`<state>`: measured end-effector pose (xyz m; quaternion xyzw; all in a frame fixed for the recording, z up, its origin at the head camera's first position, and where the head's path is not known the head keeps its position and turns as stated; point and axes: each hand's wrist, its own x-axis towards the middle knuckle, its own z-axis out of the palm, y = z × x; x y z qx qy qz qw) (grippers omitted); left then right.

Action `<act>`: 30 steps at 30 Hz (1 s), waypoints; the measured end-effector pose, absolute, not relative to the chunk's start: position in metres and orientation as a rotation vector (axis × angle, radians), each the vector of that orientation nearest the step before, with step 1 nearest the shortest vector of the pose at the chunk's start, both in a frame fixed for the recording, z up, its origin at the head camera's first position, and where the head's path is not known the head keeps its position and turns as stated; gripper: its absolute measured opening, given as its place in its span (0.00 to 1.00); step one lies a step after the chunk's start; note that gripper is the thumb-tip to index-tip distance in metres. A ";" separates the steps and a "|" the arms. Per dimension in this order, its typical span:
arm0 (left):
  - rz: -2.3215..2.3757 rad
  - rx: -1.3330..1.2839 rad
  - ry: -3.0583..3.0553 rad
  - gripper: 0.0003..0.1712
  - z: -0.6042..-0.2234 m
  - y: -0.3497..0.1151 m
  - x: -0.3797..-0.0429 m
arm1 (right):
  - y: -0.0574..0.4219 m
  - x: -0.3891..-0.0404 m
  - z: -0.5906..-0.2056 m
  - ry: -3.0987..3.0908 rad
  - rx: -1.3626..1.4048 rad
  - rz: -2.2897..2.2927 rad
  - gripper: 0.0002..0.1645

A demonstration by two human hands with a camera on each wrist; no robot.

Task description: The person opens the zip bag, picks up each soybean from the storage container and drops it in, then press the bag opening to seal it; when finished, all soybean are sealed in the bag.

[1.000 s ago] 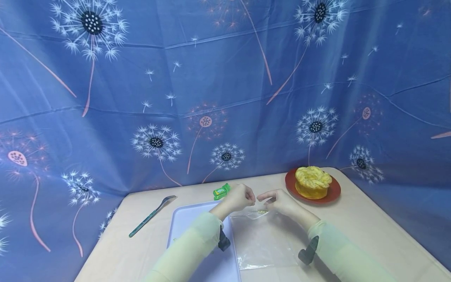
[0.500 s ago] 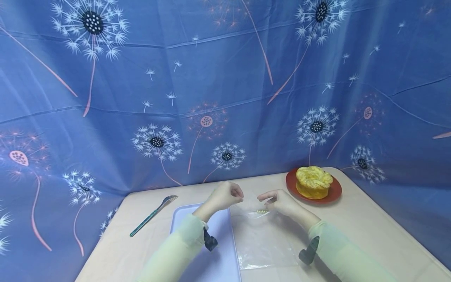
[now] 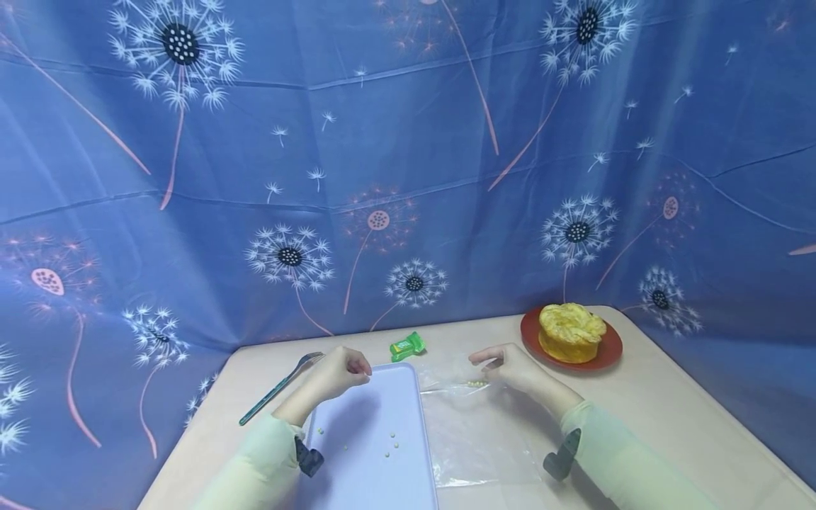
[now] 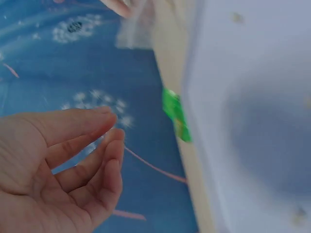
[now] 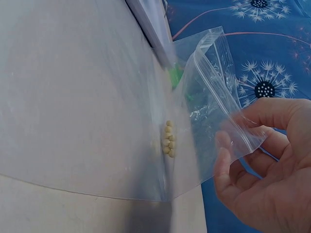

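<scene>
My right hand (image 3: 513,368) holds the open mouth of a clear zip bag (image 5: 214,87), fingers curled at its zipper edge. Several small round pale-yellow beans (image 5: 169,138) lie bunched in the bag's fold, and its body spreads flat over the table. Above the far left corner of a pale lavender tray (image 3: 408,411) is my left hand (image 3: 338,372). Its fingers are loosely curled with thumb and forefinger tips close together, and nothing shows between them in the left wrist view. Several loose beans (image 3: 392,435) are scattered on the tray.
A green-wrapped packet (image 3: 406,346) lies behind the tray. Left of the tray is a fork (image 3: 280,388) with a dark green handle. At the back right a yellow round bread (image 3: 571,333) sits on a red plate (image 3: 612,347). A blue dandelion-print curtain (image 3: 446,177) stands behind the table.
My left hand has moved away from the bag's mouth, leftward to above the tray, uncovering the green packet and the loose beans. My right hand keeps its place at the bag.
</scene>
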<state>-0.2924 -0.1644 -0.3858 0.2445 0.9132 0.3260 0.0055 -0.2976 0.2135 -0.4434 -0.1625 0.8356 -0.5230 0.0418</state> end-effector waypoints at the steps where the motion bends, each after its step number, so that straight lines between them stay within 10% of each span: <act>1: 1.011 0.736 2.865 0.03 -0.389 -0.171 -0.290 | 0.214 -0.297 -0.444 2.555 -0.507 -1.604 0.24; 30: 0.668 0.678 2.986 0.15 -0.443 -0.229 -0.267 | 0.215 -0.296 -0.446 2.509 -0.546 -1.646 0.25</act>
